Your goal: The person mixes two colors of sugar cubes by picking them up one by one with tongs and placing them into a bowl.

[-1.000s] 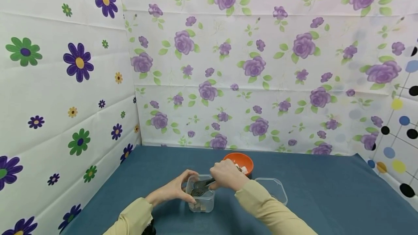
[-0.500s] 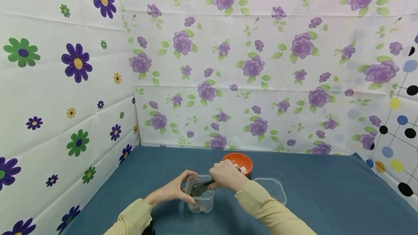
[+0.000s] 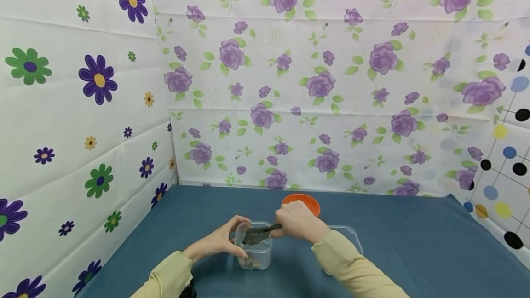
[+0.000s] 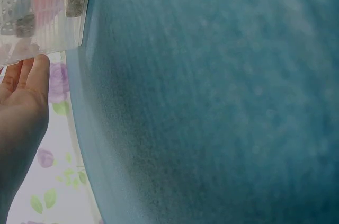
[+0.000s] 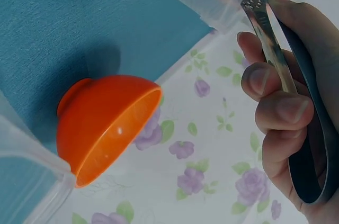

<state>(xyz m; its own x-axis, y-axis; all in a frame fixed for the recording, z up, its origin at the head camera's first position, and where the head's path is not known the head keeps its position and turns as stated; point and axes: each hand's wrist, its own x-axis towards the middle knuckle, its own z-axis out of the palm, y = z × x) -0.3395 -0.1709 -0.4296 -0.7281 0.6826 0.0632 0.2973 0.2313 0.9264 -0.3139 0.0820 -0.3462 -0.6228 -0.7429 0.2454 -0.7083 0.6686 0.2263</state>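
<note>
In the head view my left hand (image 3: 217, 242) grips a clear plastic container (image 3: 262, 259) from its left side, thumb in front and fingers behind. Small greyish-brown pieces (image 4: 74, 2) lie at its bottom, seen through the wall in the left wrist view. My right hand (image 3: 300, 220) holds metal tongs (image 5: 280, 65) with perforated ends, its fingers and thumb pressing on the two arms. The tong ends reach into the container's mouth; I cannot tell whether they hold a piece. Behind the right hand stands an orange bowl (image 3: 313, 202), its inside mostly hidden by the hand in the head view.
A second clear plastic container (image 3: 353, 233) stands right of the bowl, partly covered by the right sleeve (image 3: 348, 261). Blue cloth (image 3: 414, 243) covers the table. Flower-printed sheets (image 3: 265, 82) rise at the back and left.
My right hand has shifted a little to the right with the tongs, and the white pieces seen earlier in the bowl are now hidden. The left hand and its container have stayed put.
</note>
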